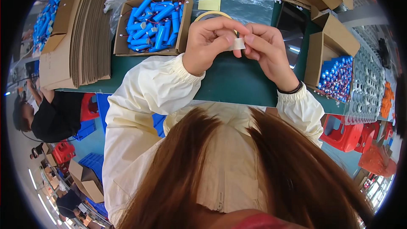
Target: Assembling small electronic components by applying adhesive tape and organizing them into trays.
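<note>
Above the green tabletop, a short strip of pale tape (pixel 238 44) is stretched between the fingers of both my hands. My left hand (pixel 205 44) is closed in a pinch at the strip's left end. At its right end, the thumb and fingers of my right hand (pixel 268 48) are pinched shut. Just behind the left fingers lies a roll of yellowish tape (pixel 207 15), partly covered by the hand. Left of my left hand, an open cardboard box (pixel 185 29) holds many blue cylindrical battery cells (pixel 159 38) with thin wires.
Stacked cardboard sheets (pixel 91 38) stand at the left. A yellow note pad (pixel 209 4) and clear plastic film (pixel 250 2) lie behind my hands. To the right are a dark phone-like device (pixel 292 29) and a box (pixel 320 55) of upright cells (pixel 336 76) beside clear plastic trays (pixel 366 80).
</note>
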A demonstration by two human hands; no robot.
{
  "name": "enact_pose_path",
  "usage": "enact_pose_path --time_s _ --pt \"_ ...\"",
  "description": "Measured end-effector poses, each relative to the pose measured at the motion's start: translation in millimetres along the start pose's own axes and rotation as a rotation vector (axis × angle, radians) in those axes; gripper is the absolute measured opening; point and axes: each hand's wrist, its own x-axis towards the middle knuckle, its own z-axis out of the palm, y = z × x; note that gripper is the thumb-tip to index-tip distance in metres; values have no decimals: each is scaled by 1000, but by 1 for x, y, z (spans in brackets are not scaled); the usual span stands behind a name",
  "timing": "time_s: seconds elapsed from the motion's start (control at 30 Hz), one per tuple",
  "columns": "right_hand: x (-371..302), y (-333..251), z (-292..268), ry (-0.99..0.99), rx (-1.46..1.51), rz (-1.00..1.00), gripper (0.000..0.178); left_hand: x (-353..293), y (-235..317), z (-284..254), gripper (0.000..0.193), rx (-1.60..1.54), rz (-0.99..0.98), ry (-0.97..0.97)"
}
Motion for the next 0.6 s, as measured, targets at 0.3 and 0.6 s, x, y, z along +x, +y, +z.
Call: enact_pose_path --time_s 0.3,0.6 --pt "4 -6 14 36 -169 -9 17 -1 1 -2 14 78 -5 60" --pt "-7 11 13 141 -275 -107 13 -7 -17 6 14 -63 0 79"
